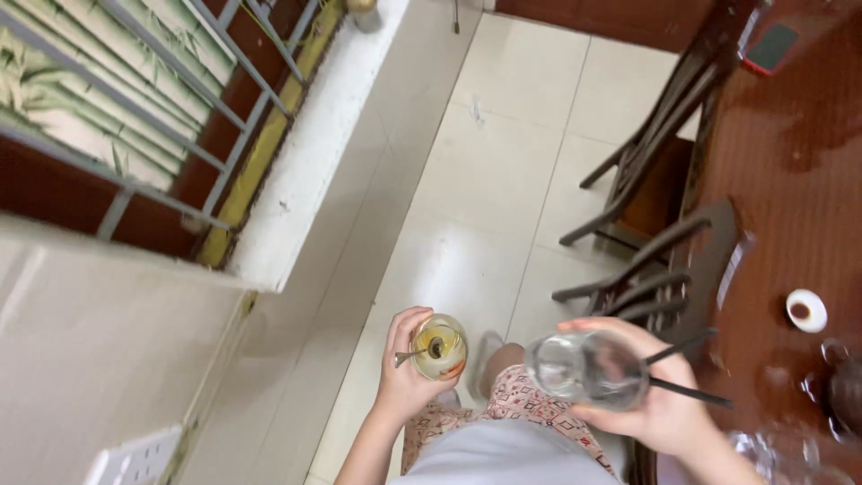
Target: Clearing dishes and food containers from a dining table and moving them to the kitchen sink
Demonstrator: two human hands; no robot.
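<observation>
From up here I see my left hand [406,373] low in the frame, left of centre, wrapped around a small glass [439,347] holding yellowish liquid. The fingers curl about its side, and a spoon [418,354] stands in it, its handle poking out toward the left over my thumb. The glass looks close to upright, its mouth facing the camera.

My right hand [660,409] sits lower right, closed around a clear glass [585,366] that lies tilted, its mouth turned toward the left of the frame, toward the small glass. The same hand also pinches a pair of dark chopsticks [687,370], which splay out to the right. The two glasses are near each other but apart, the clear one to the right and slightly lower, its long axis running roughly left to right.

Both forearms come up from the bottom edge, bent inward over my patterned shorts [521,404]. The wooden table [790,180] fills the right edge, nearest my right hand, with a small white dish [806,310] on it. A dark chair [655,260] stands between the table and the tiled floor [485,180].
</observation>
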